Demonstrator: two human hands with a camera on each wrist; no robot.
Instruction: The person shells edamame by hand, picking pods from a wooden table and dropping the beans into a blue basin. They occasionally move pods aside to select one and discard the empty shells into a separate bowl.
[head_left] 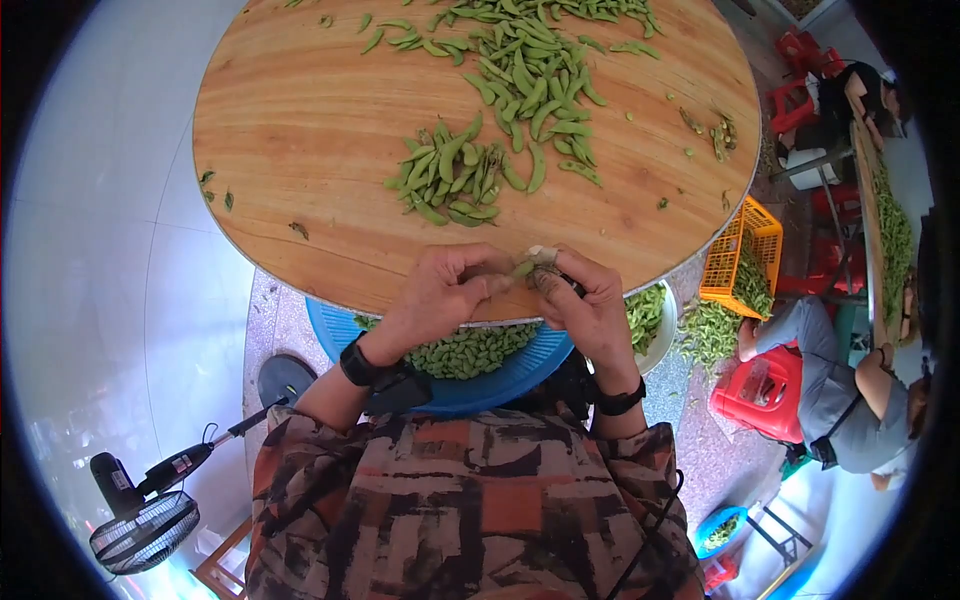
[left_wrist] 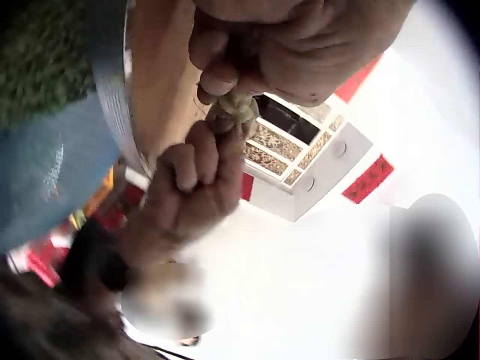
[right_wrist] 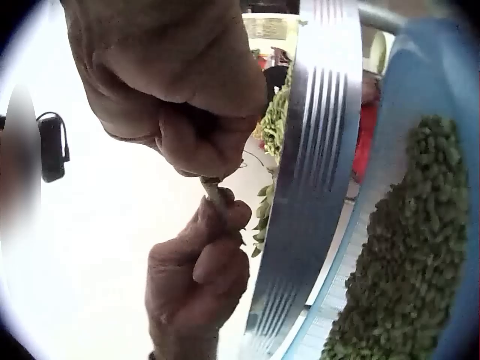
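Observation:
Both hands meet just over the table's near edge in the head view, with one green soybean pod [head_left: 523, 268] between them. My left hand [head_left: 445, 290] pinches one end of it between thumb and fingers. The other end is in the fingers of my right hand [head_left: 590, 300], which has a whitish wrap on a fingertip. In the right wrist view the pod [right_wrist: 214, 193] bridges the two hands' fingertips. A small heap of pods [head_left: 450, 170] lies on the round wooden table [head_left: 310, 180] just beyond the hands. Below the edge, a blue basin [head_left: 330, 325] holds shelled green beans [head_left: 470, 352].
A larger pod pile [head_left: 530, 75] spreads toward the table's far side. Scraps [head_left: 722, 135] lie at the right. Beside the basin stands a white bowl [head_left: 665, 325] of pods. A yellow crate [head_left: 742, 255] tips pods onto the floor near a seated person [head_left: 850, 390]. A fan [head_left: 145, 530] stands lower left.

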